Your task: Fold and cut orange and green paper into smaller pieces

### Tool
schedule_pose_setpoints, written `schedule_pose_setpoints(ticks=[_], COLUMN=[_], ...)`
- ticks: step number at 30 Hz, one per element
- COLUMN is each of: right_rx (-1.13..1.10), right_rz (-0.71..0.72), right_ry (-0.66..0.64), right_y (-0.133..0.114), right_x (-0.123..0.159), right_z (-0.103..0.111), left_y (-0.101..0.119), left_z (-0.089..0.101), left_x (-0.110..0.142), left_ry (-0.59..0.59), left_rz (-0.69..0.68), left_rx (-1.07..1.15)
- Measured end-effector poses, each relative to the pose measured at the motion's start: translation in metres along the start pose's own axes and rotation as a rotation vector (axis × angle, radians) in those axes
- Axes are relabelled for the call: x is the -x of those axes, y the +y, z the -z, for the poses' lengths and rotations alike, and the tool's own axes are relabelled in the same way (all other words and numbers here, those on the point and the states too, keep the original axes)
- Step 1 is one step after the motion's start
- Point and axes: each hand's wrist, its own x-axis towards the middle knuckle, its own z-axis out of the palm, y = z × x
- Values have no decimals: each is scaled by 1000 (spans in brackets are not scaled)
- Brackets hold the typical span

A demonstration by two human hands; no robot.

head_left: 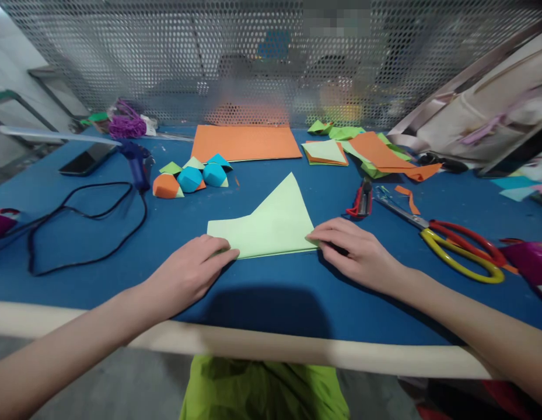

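A pale green sheet of paper (271, 227) lies folded on the blue table in front of me, with one pointed flap reaching away from me. My left hand (194, 265) grips its lower left corner between thumb and curled fingers. At the lower right corner, my right hand (356, 251) pinches the paper with its fingertips. The layers along the near edge lie almost together. Just beyond the right hand rests a red and black cutter (362, 199). Small folded paper pieces in orange, blue and green (191, 178) sit beyond the left hand.
Scissors (454, 245) with red and yellow handles lie at the right, near a beige bag (485, 99). A glue gun (137, 163) and its looped cord occupy the left, by a phone (87, 158). Orange sheets (247, 143) lie before the perforated metal screen (165, 64).
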Motion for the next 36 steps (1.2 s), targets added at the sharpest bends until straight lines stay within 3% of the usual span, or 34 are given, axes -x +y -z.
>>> schedule_pose_setpoints(ticks=[10, 15, 23, 26, 31, 33, 36], right_rx=[46, 47, 174, 172, 131, 111, 92], right_rz=[-3, 11, 15, -23, -182, -214, -211], right_ry=[-24, -16, -17, -121, -535, -575, -535], right_y=[1, -1, -4, 8, 35, 40, 41], right_x=[4, 1, -33, -57, -82, -82, -80], right_z=[0, 0, 8, 3, -15, -19, -21], left_y=[0, 5, 12, 12, 11, 11, 12], left_z=[5, 3, -8, -9, -15, -17, -19], left_x=[-8, -20, -40, -42, -38, -36, -37], left_ry=[-60, -26, -160, -158, -146, -160, -186], left_rz=[-32, -46, -20, -32, -36, -34, -28], left_rx=[-133, -46, 40, 44, 74, 81, 90])
